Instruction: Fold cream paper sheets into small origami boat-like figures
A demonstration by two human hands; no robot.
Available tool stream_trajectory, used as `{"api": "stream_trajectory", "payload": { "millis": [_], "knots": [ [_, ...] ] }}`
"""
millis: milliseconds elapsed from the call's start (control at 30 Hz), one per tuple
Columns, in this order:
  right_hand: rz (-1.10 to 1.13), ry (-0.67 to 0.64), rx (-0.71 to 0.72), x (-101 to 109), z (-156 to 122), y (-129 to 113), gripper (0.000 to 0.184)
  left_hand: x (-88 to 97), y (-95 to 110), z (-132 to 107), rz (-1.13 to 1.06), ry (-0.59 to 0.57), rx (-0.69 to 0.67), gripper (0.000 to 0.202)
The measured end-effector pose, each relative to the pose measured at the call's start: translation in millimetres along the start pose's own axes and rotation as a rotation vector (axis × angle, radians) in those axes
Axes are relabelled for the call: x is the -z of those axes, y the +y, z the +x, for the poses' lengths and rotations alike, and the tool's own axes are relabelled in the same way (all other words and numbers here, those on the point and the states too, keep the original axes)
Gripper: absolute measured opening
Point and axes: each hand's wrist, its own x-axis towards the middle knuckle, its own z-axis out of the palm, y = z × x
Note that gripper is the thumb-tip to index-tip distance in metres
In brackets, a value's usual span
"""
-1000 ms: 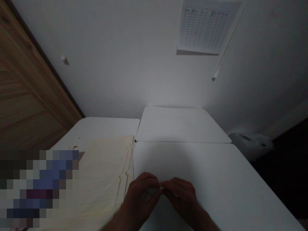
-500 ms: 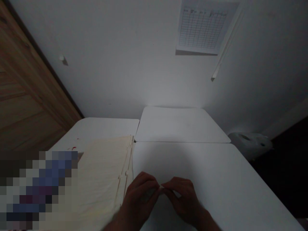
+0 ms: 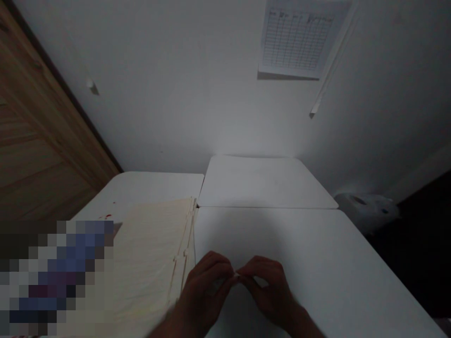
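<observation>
My left hand [image 3: 206, 288] and my right hand [image 3: 269, 286] meet fingertip to fingertip low in the middle of the view, above a white table [image 3: 317, 263]. Both are closed in a pinch on a small pale piece [image 3: 236, 275] held between them; the light is too dim to name it. Just left of my left hand lies a stack of cream manila folders [image 3: 151, 263] with their tabs along the right edge.
Two more white tabletops adjoin, one at the back [image 3: 264, 180] and one at the left [image 3: 151, 185]. A wooden door [image 3: 38, 141] stands at left. A gridded sheet [image 3: 298, 40] hangs on the white wall. A white rounded object [image 3: 366, 209] sits low at right.
My hands have stayed together at the same spot, with only small shifts of the fingers around the pale piece. The view has hardly moved.
</observation>
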Motion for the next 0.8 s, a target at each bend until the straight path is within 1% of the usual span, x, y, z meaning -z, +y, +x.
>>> {"api": "stream_trajectory", "payload": {
  "millis": [233,333,433,500,533,600,667,800],
  "knots": [
    [0.019,0.006,-0.053,-2,0,-1,0.006,-1.4,1,-4,0.066,-0.061,0.008,0.011],
    [0.012,0.012,-0.064,-2,-1,0,0.006,-1.8,-1,-5,0.113,-0.079,0.03,0.014],
    [-0.037,0.049,-0.164,2,-3,3,0.008,0.9,-10,-6,0.185,-0.014,0.035,0.007],
    [-0.091,0.098,-0.256,6,-4,7,0.011,5.1,-14,-5,0.191,0.021,0.053,0.013],
    [-0.107,0.126,-0.295,7,-4,9,0.012,7.5,-16,-3,0.168,-0.005,0.098,0.01],
    [-0.113,0.164,-0.35,10,-5,14,0.016,11.5,-16,-1,0.126,-0.044,0.219,0.012],
    [-0.089,0.154,-0.392,10,-6,17,0.019,13.1,-14,1,0.107,-0.066,0.312,0.017],
    [0.051,0.071,-0.454,7,-2,16,0.02,9.9,-13,1,0.09,-0.087,0.365,0.017]
  ]
}}
